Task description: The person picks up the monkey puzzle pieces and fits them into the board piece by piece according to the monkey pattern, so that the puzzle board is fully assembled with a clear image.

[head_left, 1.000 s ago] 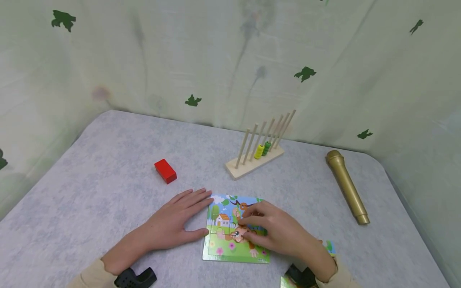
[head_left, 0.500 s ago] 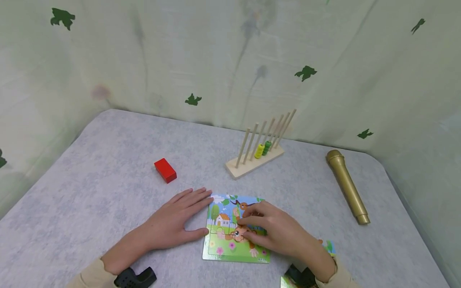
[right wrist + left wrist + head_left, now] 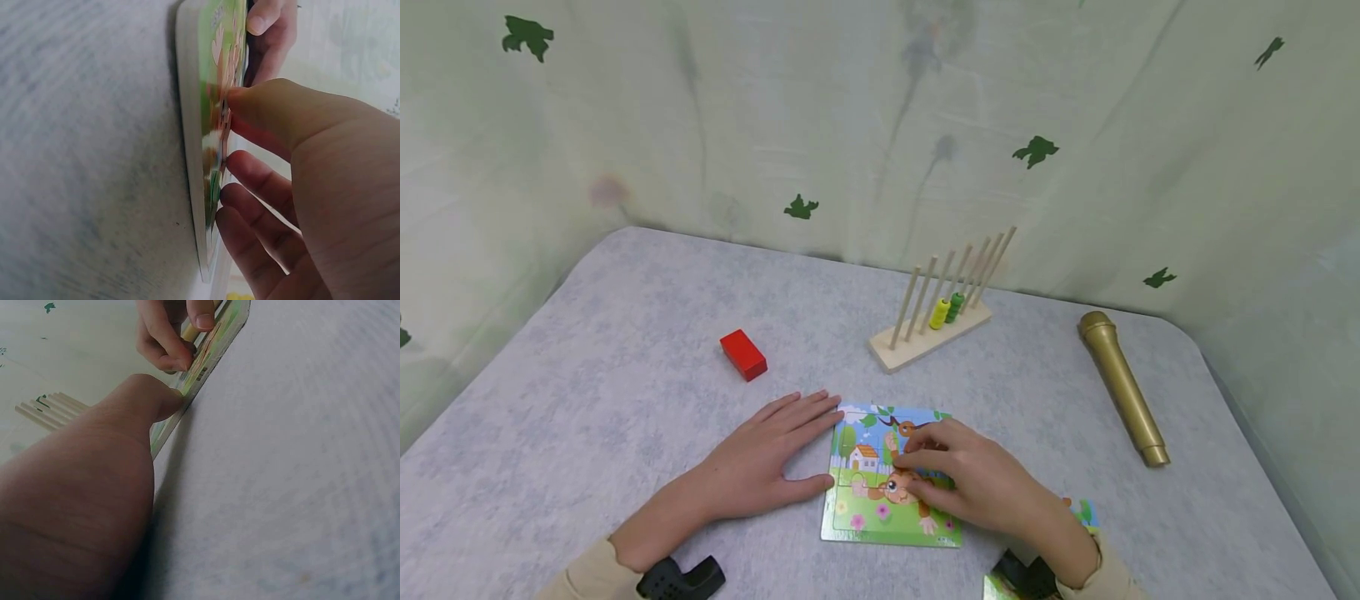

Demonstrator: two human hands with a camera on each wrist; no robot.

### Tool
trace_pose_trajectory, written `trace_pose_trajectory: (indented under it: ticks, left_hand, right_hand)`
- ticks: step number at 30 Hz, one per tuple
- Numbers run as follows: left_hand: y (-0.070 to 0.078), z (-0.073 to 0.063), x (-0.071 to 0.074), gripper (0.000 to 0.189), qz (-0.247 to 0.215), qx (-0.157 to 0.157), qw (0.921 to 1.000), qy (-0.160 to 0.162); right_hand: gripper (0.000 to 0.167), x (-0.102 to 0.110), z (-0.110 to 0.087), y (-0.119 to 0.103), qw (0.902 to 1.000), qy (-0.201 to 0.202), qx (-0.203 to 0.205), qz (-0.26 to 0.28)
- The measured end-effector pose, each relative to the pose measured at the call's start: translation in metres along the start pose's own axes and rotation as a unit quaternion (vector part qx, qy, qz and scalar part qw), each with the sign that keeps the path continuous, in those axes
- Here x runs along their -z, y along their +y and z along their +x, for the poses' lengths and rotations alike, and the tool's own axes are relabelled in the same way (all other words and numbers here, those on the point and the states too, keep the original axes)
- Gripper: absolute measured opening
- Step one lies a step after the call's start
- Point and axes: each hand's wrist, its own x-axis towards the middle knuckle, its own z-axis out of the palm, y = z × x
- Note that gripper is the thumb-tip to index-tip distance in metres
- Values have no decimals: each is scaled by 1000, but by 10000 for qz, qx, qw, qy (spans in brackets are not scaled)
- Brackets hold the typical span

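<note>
hardly anything moved: right hand (image 3: 972, 477) pinches a puzzle piece (image 3: 904, 477), spread left hand (image 3: 771, 460) touches the board (image 3: 887, 537).

Walled left, right and far by pale green sheeting (image 3: 850, 100) with jagged dark green patches (image 3: 1036, 152); furnished with a mottled grey, round-cornered table (image 3: 602, 358).

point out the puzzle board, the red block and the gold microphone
puzzle board (image 3: 880, 537), head view: its green lower rim
red block (image 3: 742, 352), head view: its top face
gold microphone (image 3: 1126, 393), head view: middle of its handle

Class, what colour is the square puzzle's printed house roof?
The printed house roof is orange, clearest in the head view.
</note>
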Motion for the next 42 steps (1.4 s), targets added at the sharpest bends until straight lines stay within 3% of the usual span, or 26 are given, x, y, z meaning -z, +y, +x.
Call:
trace_pose_trajectory:
  ticks: [9,18,28,42]
  left_hand:
    - [0,1,1,77,-75,156,9997,-148]
    - [0,-1,0,75,22,-1,10000,77]
    - [0,-1,-1,76,-10,29,10000,71]
    - [1,0,0,77,-88,120,9999,-50]
  right_hand:
    - [27,2,0,-1,9996,-236,-183,16]
    - [31,3,-1,-2,9983,-413,-369,170]
    - [35,12,-6,-2,9948,-536,-568,651]
    - [33,24,-24,0,9967,49,-526,620]
